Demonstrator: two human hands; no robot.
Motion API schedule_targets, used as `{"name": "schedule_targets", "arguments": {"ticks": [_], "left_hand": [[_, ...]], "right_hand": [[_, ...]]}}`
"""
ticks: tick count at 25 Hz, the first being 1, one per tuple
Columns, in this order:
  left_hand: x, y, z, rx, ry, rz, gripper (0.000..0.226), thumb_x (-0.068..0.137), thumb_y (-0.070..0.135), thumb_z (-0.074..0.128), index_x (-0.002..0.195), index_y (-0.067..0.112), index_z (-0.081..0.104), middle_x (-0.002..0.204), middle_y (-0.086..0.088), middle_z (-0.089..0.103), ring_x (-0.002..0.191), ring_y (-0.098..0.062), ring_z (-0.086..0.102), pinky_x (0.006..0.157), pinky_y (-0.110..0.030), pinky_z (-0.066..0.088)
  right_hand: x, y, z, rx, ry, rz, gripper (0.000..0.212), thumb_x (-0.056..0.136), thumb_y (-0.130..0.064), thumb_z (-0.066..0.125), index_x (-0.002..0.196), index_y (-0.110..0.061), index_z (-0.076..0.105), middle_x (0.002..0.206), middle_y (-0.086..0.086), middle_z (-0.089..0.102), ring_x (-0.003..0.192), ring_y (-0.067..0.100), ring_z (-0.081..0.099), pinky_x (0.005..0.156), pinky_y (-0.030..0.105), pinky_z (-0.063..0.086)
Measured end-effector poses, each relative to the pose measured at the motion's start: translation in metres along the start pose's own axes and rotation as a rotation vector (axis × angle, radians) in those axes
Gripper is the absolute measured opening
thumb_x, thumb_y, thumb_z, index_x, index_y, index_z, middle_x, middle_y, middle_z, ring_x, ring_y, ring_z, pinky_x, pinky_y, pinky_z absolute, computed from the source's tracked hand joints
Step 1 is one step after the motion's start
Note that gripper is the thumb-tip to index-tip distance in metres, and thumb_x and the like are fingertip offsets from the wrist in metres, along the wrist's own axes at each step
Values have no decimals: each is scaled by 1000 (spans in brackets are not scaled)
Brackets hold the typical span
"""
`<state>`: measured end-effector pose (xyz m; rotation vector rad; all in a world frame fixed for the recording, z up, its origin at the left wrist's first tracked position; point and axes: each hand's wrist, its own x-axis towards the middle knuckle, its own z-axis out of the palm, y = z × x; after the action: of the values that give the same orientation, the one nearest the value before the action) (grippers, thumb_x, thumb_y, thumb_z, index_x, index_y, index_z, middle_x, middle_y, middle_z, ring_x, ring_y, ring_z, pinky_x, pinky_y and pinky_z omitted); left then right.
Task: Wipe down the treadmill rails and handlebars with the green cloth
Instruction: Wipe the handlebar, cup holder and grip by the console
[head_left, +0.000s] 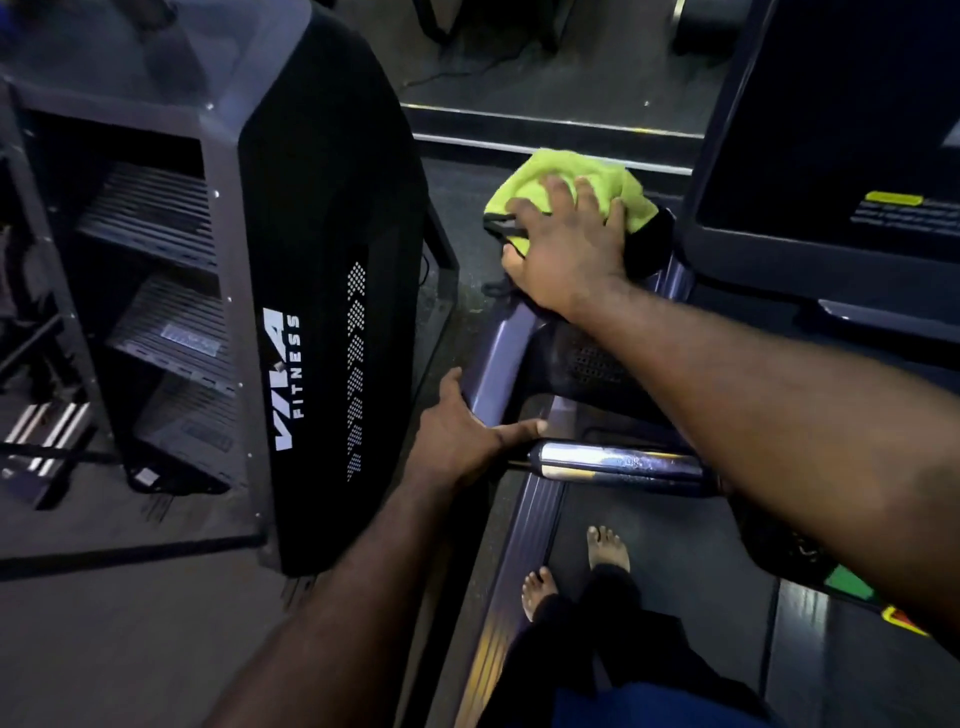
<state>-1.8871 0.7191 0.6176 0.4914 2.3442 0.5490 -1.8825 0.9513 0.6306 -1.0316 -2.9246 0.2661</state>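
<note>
- Pressing down on the green cloth (540, 176), the right hand (569, 254) lies wide open, its fingers splayed and nearly straight across the fabric and its thumb out to the left.
- The cloth sits bunched at the far end of the grey-purple handlebar (511, 332), just beside the lower left corner of the dark console (841, 130).
- The left hand (457, 436) grips the near end of that handlebar. Its thumb lies up the outer side and its index finger stretches across beneath, next to a chrome grip bar (618, 460).
- Two bare feet (608, 548) stand on the treadmill belt (675, 530), the left one close to the ribbed side rail (524, 540).
- A tall black machine (322, 208) marked "FITNESS" stands to the left on a dark floor (104, 649), with stepped treads showing in its open side.
- The room is dim, with more equipment and a cable on the floor beyond.
- The handlebar's long axis runs diagonally, from the left hand up and away toward the console.
- The crumpled cloth spreads wider than deep across the frame, and a dark edging shows along its near left edge.
</note>
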Motion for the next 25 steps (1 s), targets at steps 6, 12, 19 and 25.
{"name": "schedule_targets", "arguments": {"ticks": [6,12,19,25], "left_hand": [[-5,-19,-1,13,-21,29,103,76,53,88,157,19,35,148,-9,61,132,-28,61,101,-32,49],[-9,1,-6,-70,28,248,140,64,72,88,167,15,12,170,6,26,154,-9,29,122,-24,27],[-4,16,6,46,100,341,127,76,81,68,166,29,-6,176,6,3,160,-15,14,126,-48,28],[0,10,6,-81,138,351,118,81,70,75,166,26,6,174,1,18,158,-18,23,124,-40,29]], "right_hand": [[-134,-57,34,18,114,-302,53,95,-59,47,140,-37,61,164,4,41,155,44,27,120,66,21],[-53,8,-1,29,69,-113,55,99,-51,54,152,-39,46,168,5,30,150,42,34,107,59,48],[-115,53,-30,-383,-9,-290,70,95,-21,61,159,-25,33,136,20,50,95,37,65,60,43,50],[-54,15,-54,-272,-293,-3,81,86,-25,80,148,-20,28,132,20,45,114,42,62,72,44,48]]}}
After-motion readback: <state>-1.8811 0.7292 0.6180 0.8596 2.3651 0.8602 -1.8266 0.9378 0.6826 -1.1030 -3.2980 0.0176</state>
